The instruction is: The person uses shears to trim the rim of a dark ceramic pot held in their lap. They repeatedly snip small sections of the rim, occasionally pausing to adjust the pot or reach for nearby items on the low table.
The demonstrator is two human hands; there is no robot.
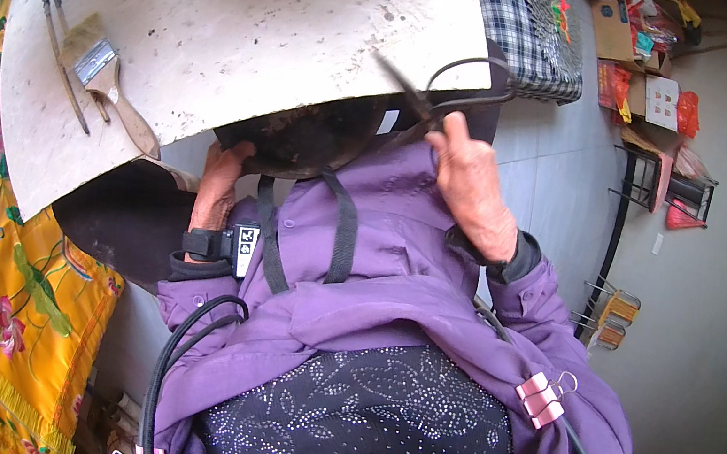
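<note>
My left hand (221, 169) grips the near-left rim of a dark round metal pan or bowl (320, 142), with the thumb over its edge. The pan lies at my lap, partly hidden under the edge of the white table (291, 51). In my right hand (475, 173) is a pair of dark iron scissors (429, 105), held near the pivot. One pointed blade reaches up and left over the table's corner, while the handle loops stick out to the right. Part of the scissors is hidden behind my fingers.
A flat paintbrush (127, 118) and thin brushes (65, 62) lie at the table's left. A checked cloth-covered stool or box (534, 47) stands off the right corner. Yellow embroidered cloth (12, 285) hangs at left. Cardboard boxes (612, 27) and a small rack (680, 184) sit on the right-hand floor.
</note>
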